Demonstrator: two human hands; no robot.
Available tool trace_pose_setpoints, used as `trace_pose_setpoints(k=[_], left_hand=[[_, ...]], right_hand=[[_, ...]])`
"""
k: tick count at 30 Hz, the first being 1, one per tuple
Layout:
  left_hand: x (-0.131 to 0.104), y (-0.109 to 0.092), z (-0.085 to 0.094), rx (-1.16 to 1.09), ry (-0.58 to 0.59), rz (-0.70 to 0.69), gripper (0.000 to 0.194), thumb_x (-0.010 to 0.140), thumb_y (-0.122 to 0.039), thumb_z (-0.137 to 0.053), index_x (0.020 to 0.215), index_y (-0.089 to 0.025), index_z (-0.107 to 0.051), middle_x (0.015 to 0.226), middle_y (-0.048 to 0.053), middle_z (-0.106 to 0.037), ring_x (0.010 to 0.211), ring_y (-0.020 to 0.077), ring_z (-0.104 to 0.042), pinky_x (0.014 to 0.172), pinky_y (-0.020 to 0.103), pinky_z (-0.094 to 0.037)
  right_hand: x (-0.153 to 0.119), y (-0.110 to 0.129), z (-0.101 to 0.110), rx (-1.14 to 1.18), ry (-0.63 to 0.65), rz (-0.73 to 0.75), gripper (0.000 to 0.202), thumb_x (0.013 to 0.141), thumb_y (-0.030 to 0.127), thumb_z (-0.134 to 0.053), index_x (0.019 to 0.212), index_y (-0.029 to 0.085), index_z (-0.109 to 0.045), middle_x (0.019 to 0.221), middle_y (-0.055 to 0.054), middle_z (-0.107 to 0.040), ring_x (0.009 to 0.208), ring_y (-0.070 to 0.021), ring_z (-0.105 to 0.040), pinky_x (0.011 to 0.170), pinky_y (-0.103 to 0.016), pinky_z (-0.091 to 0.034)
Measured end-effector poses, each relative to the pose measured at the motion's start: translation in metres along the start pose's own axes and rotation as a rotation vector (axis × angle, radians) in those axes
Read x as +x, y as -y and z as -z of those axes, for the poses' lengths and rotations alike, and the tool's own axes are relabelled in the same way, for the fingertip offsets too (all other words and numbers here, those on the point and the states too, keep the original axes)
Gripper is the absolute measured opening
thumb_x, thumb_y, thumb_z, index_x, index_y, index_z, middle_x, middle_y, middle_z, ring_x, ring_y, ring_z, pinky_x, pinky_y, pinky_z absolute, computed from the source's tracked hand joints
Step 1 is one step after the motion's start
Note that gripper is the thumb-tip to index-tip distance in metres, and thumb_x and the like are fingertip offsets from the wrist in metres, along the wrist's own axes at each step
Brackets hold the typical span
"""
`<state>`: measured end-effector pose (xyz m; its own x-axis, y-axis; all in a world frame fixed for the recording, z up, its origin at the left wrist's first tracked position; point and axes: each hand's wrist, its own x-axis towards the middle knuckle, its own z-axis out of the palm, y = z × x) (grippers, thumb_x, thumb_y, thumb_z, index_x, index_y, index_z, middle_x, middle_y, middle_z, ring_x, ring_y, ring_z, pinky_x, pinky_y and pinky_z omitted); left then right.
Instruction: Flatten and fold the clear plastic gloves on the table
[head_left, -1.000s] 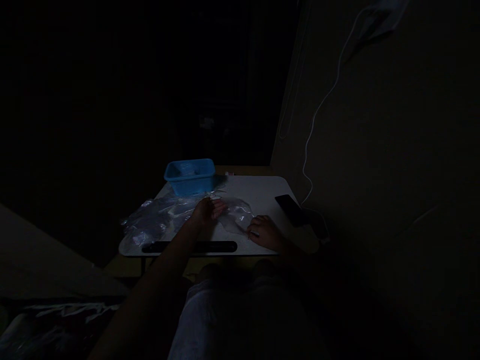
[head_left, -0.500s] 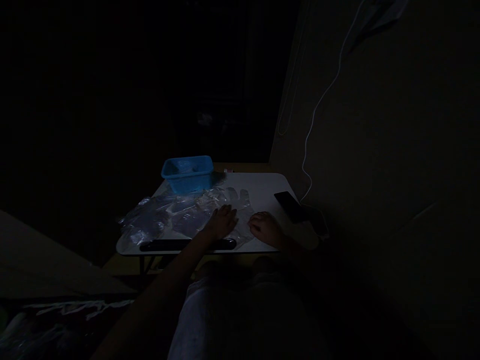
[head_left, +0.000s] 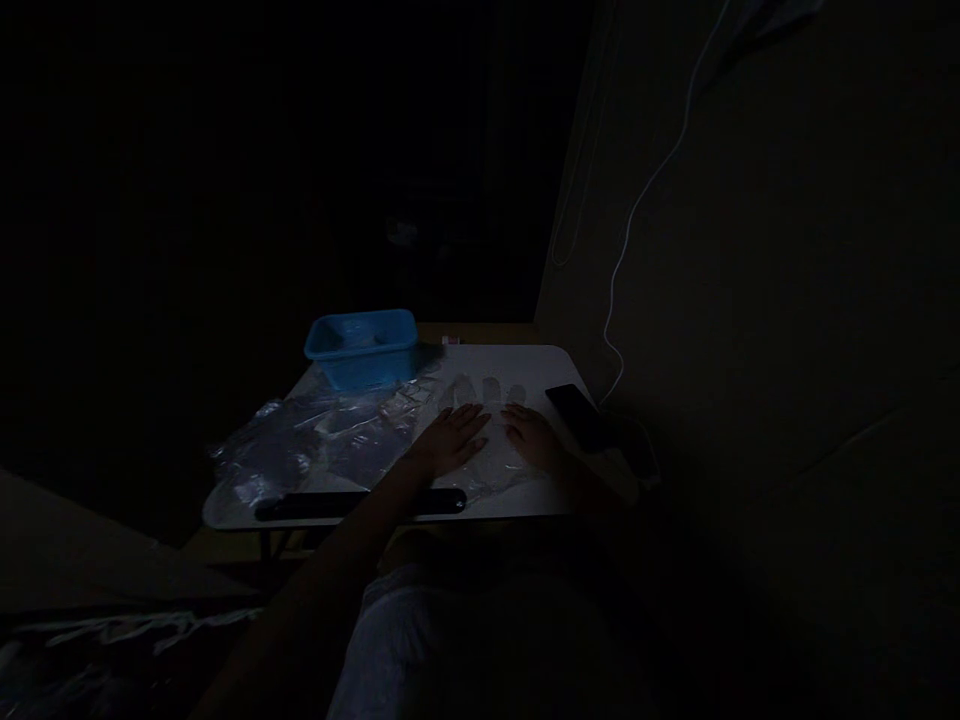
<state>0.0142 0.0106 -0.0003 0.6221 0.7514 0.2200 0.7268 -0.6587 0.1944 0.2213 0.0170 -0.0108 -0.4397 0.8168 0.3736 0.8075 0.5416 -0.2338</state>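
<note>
A clear plastic glove lies spread on the white table, its finger ends pointing away from me. My left hand rests flat on the glove's left side with fingers stretched out. On its right side lies my right hand, palm down, fingers extended and a little apart. Left of my hands is a crumpled heap of clear plastic, perhaps more gloves. The dim light hides fine detail.
A blue plastic basket with clear plastic inside stands at the back left. A dark phone lies at the right. Along the front edge runs a long black bar. A white cable hangs by the wall.
My right hand has gone from curled to stretched out and moved slightly forward on the glove. The glove now lies a little further right, its finger ends spread. The view has shifted slightly.
</note>
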Motion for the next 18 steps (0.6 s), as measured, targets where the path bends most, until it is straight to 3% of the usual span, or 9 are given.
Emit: trace_pose_setpoints(k=[4, 6, 12, 18], left_hand=[[0.002, 0.011, 0.001, -0.022, -0.299, 0.210, 0.044, 0.087, -0.029, -0.030, 0.126, -0.016, -0.043, 0.132, 0.010, -0.046, 0.127, 0.0220, -0.031, 0.103, 0.042, -0.027], [0.000, 0.013, 0.001, -0.029, -0.374, 0.271, 0.041, 0.084, -0.026, -0.035, 0.121, -0.016, -0.049, 0.127, 0.010, -0.050, 0.124, 0.0230, -0.036, 0.102, 0.041, -0.031], [-0.003, 0.011, 0.001, 0.029, -0.201, 0.126, 0.035, 0.082, -0.023, -0.034, 0.102, -0.013, -0.061, 0.113, 0.013, -0.059, 0.107, 0.0223, -0.052, 0.096, 0.037, -0.038], [-0.015, 0.007, 0.003, 0.000, -0.169, 0.117, 0.038, 0.083, -0.025, -0.035, 0.112, -0.012, -0.056, 0.121, 0.013, -0.055, 0.114, 0.0217, -0.049, 0.098, 0.037, -0.036]], right_hand=[[-0.002, 0.003, 0.000, -0.104, 0.009, -0.148, 0.037, 0.084, 0.022, -0.040, 0.116, 0.013, -0.055, 0.127, -0.015, -0.050, 0.119, -0.0238, -0.044, 0.098, -0.043, -0.032], [-0.003, 0.005, 0.000, -0.145, 0.010, -0.197, 0.038, 0.084, 0.022, -0.038, 0.117, 0.012, -0.054, 0.127, -0.016, -0.049, 0.119, -0.0251, -0.043, 0.098, -0.043, -0.031], [-0.005, 0.006, 0.002, -0.197, -0.007, -0.225, 0.039, 0.084, 0.023, -0.037, 0.117, 0.009, -0.054, 0.127, -0.017, -0.049, 0.116, -0.0259, -0.045, 0.096, -0.040, -0.032], [-0.003, 0.006, 0.005, -0.167, -0.003, -0.242, 0.038, 0.083, 0.022, -0.038, 0.115, 0.009, -0.055, 0.125, -0.017, -0.050, 0.115, -0.0254, -0.045, 0.095, -0.039, -0.033]])
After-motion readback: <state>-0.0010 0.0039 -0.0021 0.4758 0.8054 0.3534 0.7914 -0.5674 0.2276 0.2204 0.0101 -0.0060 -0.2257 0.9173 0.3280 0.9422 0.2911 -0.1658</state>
